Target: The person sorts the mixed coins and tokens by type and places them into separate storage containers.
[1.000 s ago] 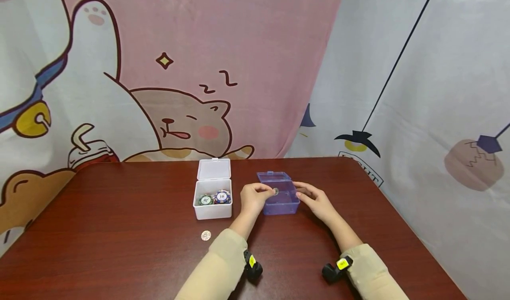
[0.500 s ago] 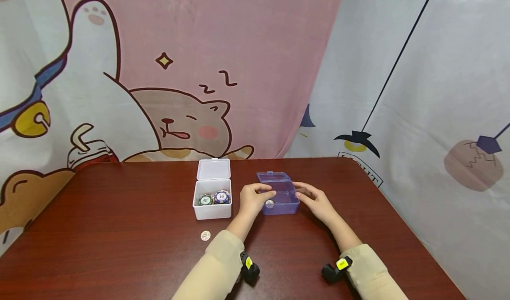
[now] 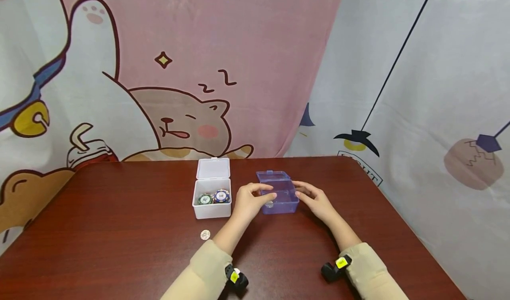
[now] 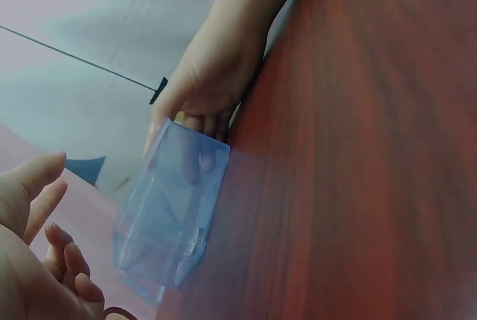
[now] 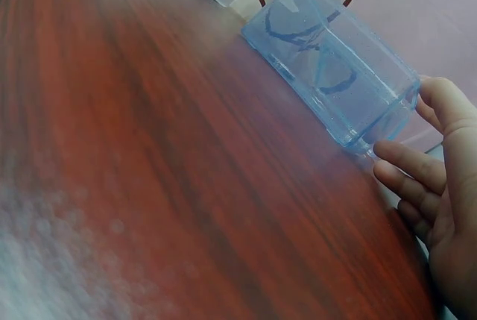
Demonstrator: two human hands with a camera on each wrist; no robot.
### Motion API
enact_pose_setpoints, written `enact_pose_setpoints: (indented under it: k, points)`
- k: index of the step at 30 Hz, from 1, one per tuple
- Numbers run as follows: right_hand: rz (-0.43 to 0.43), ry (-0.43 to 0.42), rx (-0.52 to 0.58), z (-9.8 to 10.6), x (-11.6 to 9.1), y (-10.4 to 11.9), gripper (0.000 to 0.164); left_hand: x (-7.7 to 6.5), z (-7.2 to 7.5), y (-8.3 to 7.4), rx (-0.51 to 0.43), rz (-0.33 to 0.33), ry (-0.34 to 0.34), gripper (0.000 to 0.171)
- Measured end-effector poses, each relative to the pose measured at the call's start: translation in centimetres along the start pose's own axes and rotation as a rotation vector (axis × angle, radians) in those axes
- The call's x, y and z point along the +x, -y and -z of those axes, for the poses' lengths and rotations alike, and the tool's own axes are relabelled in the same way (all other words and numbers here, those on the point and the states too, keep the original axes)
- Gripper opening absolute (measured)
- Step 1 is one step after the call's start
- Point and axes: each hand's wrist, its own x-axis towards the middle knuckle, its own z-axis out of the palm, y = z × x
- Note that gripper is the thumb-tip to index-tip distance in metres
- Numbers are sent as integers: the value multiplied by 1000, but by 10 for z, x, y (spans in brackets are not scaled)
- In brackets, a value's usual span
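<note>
A translucent purple-blue plastic box (image 3: 284, 207) stands on the table with its lid hinged back. Through its front wall, near the left corner, a small pale chip (image 3: 268, 205) shows faintly. My left hand (image 3: 249, 198) is over the box's left side, thumb and index finger apart with nothing between them. In the left wrist view its fingers are loosely bent and hold nothing. My right hand (image 3: 317, 201) is at the opposite end, with thumb and relaxed fingers touching the box's right side.
A white box (image 3: 212, 210) with a raised lid stands to the left, holding a green chip (image 3: 205, 199) and a blue chip (image 3: 221, 196). One more pale chip (image 3: 205, 235) lies on the brown table (image 3: 131, 247) in front. A printed cloth (image 3: 275, 61) hangs behind.
My left hand has let go of the pale chip, which dropped into the purple box. Its wrist and forearm have shifted slightly left. My right hand stays in place.
</note>
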Motion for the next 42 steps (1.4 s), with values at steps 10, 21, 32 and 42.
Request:
enact_pose_setpoints:
  k: [10, 21, 32, 42]
  points:
    - [5, -5, -5, 0, -1, 1, 38, -21, 22, -3, -15, -55, 117, 20]
    - [5, -2, 0, -1, -1, -1, 39, -44, 45, 1, -54, -99, 269, 20]
    - [15, 17, 2, 0, -5, 26, 40, -61, 63, 16, -69, -172, 386, 26]
    - [-7, 0, -9, 0, -1, 4, 38, -76, 81, 30, -97, -155, 487, 28]
